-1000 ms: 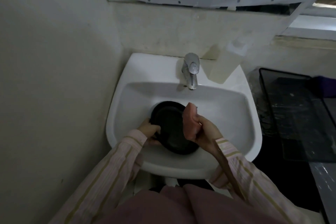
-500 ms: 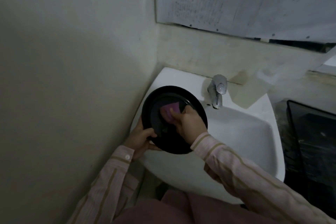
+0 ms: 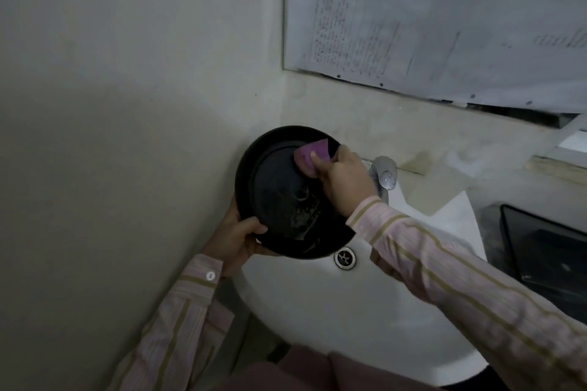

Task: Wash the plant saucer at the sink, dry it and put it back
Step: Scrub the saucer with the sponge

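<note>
Black plastic, round and tilted up, the saucer (image 3: 286,197) is held over the left side of the sink (image 3: 349,320), its inner face toward the camera. In this single head view, the left hand (image 3: 236,240) is closed on the saucer's lower left rim, thumb over the front edge, fingers hidden behind it. The right hand (image 3: 344,182) presses a pink sponge (image 3: 309,157) against the saucer's upper inner wall, fingers curled around it; most of the sponge is covered by the hand. Pale streaks mark the saucer's floor, too dim to identify. The saucer hides the sink's back left corner. One tap (image 3: 386,176) shows partly behind the right wrist, and one drain (image 3: 345,258) sits just below the saucer's lower edge. Two striped sleeves run out of view at the bottom. A dark tray (image 3: 546,251) at the right is cut off by the edge.
</note>
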